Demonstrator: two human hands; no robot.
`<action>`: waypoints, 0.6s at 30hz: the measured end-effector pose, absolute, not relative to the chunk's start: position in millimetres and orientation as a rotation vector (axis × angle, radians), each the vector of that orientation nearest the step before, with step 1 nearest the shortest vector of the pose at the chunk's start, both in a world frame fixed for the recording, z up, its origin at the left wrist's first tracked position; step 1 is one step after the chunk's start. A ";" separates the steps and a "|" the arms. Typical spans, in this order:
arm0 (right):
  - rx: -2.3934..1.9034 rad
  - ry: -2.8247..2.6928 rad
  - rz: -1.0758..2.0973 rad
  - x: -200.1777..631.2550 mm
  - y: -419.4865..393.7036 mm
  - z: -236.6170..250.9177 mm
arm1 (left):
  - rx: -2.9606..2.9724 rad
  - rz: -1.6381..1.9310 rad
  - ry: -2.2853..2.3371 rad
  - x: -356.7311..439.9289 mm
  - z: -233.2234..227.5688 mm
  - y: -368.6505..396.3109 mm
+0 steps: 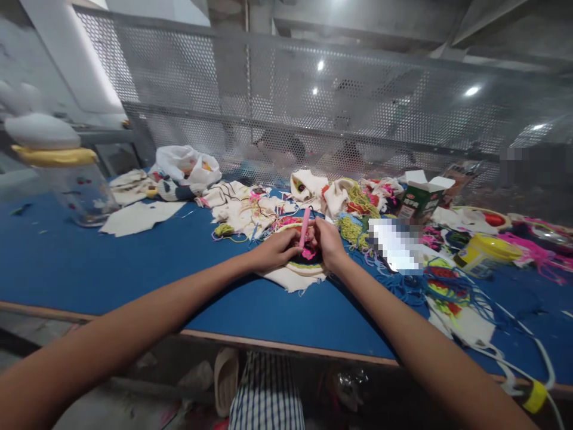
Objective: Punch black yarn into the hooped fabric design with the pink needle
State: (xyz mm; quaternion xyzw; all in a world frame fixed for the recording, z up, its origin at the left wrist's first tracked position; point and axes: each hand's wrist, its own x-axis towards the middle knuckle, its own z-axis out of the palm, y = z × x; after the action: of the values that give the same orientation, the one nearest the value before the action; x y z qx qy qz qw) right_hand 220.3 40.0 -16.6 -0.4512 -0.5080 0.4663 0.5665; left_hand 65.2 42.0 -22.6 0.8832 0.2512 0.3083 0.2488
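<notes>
A clear bottle [85, 194] stands at the left of a blue counter [58, 263], near a white plastic bag [192, 164]. At center, a person's left hand [281, 248] curls beside a near-upright pink tool [305, 227] over a yarn-worked piece [308, 255]; the right hand [329, 242] curls opposite. Which one grips the tool cannot be told. Farther right lie blue yarn [405, 292], a green box [421, 200] and a yellow tub [487, 254].

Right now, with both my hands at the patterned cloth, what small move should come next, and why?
I'd probably ease the pink tool gently down toward the pink patch on the patterned cloth: it stands nearly upright between the left hand and right hand, its lower end near that patch. Whether its tip touches, I can't tell.
</notes>
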 end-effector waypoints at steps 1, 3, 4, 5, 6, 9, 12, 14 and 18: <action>-1.068 -1.197 1.084 220.3 40.1 -16.8 | 2.396 0.848 0.683 65.5 -23.2 41.6; -1.083 -1.208 1.068 219.9 39.9 -17.1 | 2.374 0.859 0.671 66.3 -23.8 40.7; -1.090 -1.214 1.063 219.6 39.6 -17.3 | 2.363 0.864 0.665 66.6 -23.7 40.2; -1.096 -1.220 1.057 219.3 39.4 -17.4 | 2.353 0.869 0.661 66.8 -23.5 39.6; -1.102 -1.226 1.051 219.0 39.3 -17.4 | 2.343 0.875 0.660 67.0 -23.2 39.1; -1.116 -1.243 1.033 218.4 39.2 -17.1 | 2.319 0.895 0.672 67.2 -22.7 37.9; -1.129 -1.260 1.020 218.2 39.1 -16.7 | 2.301 0.909 0.684 66.9 -23.6 38.2; -1.136 -1.272 1.016 218.2 38.6 -16.4 | 2.289 0.912 0.683 66.8 -24.9 39.1; -1.146 -1.288 1.006 218.4 37.3 -16.4 | 2.266 0.901 0.672 66.6 -27.2 40.9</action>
State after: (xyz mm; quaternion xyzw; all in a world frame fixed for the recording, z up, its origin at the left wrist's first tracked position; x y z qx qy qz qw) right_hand 218.4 37.3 -16.4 -0.4826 -0.5423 0.4236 0.5418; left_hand 66.6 40.9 -27.2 0.8543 0.2532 0.3396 0.3014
